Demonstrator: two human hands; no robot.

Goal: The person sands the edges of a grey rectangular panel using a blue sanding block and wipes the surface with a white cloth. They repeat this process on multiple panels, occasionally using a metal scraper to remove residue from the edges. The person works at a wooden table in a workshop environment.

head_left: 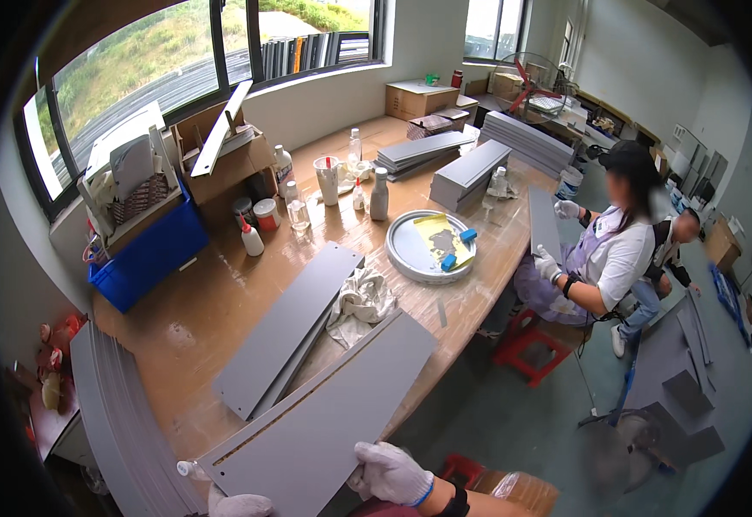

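Note:
A long flat grey panel (324,405) is tilted in front of me over the table's near edge, with a brown strip along its far edge and a small hole near its left corner. My left hand (236,503), in a white glove, grips its lower left end, partly cut off by the picture's edge. Closed on the near right edge is my right hand (396,474), also gloved, with a black band at the wrist. Just beyond lie stacked grey panels (290,323), and a crumpled white cloth (363,302) rests against them.
On the table (182,332) stand a round tray (400,250) with blue blocks, a white squeeze bottle (251,239) and a cup (328,183). Many grey panels (126,422) stand at left. A seated co-worker (621,233) holds another panel (544,222) at right.

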